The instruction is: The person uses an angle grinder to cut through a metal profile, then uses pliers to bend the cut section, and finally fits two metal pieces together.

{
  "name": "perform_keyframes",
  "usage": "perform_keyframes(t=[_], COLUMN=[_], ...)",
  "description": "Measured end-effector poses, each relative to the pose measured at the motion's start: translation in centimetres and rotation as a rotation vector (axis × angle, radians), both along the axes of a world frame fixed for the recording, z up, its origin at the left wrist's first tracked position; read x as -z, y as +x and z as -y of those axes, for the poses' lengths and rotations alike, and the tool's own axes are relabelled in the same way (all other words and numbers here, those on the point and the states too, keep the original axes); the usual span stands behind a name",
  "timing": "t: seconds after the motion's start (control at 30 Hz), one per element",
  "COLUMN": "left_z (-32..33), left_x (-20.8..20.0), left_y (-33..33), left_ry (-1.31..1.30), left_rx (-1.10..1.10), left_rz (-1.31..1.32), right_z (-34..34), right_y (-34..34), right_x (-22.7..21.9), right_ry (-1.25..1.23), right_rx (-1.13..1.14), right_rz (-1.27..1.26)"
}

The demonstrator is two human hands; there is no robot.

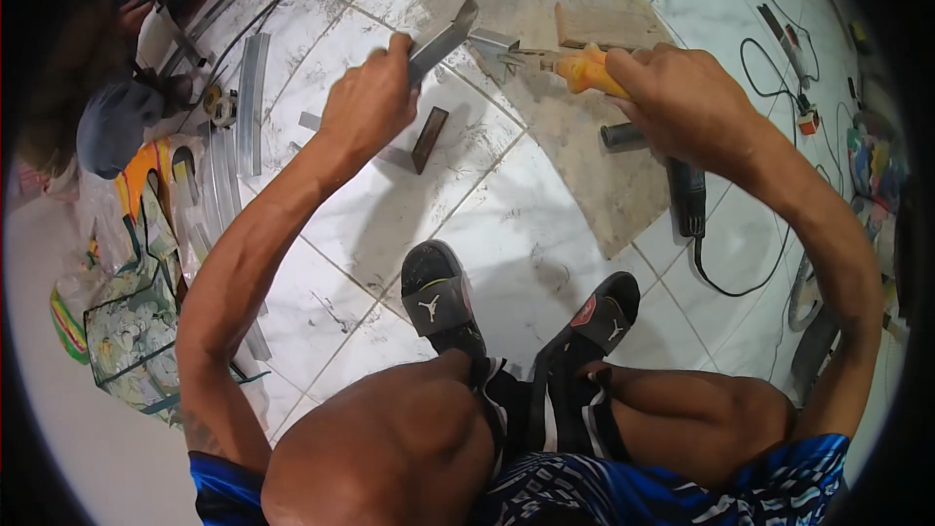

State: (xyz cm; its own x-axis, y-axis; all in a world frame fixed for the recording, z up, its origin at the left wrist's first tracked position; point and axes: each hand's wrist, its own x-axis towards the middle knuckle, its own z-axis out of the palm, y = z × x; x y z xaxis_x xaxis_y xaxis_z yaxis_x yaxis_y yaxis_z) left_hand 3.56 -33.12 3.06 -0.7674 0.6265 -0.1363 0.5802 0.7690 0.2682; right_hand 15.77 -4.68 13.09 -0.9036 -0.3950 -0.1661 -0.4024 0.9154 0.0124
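1 metal piece (443,46), left hand (375,97) | 1 yellow-handled tool (588,72), right hand (677,99)

Head view: one wide fisheye, left unit of a side-by-side pair, head-worn. Faces steeply down onto the tiled floor (506,200). Knees (390,443) nearest, lower edge; left hand (370,93) and right hand (677,102) farther off.

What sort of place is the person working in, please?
Probably a room under renovation, or a makeshift workshop: metal profiles lie on the dirty tiled floor, a black corded power tool rests nearby, and the right hand grips a yellow-handled hand tool.
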Motion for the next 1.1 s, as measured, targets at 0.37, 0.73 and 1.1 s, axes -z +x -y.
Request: perform_keyframes(t=[0.37,0.73,1.1], left_z=[3.4,2.7,3.6], left_x=[0.1,0.2,1.4], left_y=[-5.3,-3.7,-3.4], left_ry=[0.439,0.753,0.868], left_rx=[-0.192,-0.132,-0.195], left_rz=[0.994,1.260,1.309], right_z=[-1.9,-5.9,-4.8], right_y=[-1.6,-13.3,-14.3], right_x=[-0.3,8.9,9.2], right_ry=[0.091,0.081,-0.163], right_rx=[0.029,0.303,0.532], right_rz=[-0.194,0.041,0.100])
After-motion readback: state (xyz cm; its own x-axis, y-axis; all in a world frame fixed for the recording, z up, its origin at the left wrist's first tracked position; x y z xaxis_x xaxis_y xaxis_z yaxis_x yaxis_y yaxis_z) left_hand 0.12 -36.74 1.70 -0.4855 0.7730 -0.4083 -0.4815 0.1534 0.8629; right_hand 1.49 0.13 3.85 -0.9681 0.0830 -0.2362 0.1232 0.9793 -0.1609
